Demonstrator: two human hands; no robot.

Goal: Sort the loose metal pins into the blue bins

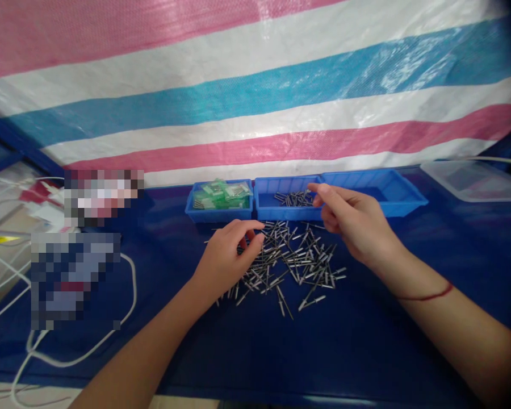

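Many silvery blind rivets (298,264) lie in a loose pile on the blue table. My left hand (223,255) hovers over the left side of the pile, thumb and index finger curved with a small gap between their tips and nothing visible in it. Above the front edge of the middle blue bin (287,214), my right hand (360,224) has its thumb and index finger pressed together. Whatever they may pinch is too small to make out. More rivets (293,198) rest inside that middle bin.
A left blue bin (219,215) holds green-and-clear packets (221,195). Another blue bin (402,207) stands to the right, with a translucent lid or tray (472,184) beyond it. White cables (134,284) and blurred-out items lie on the left. A striped sheet (247,91) hangs behind.
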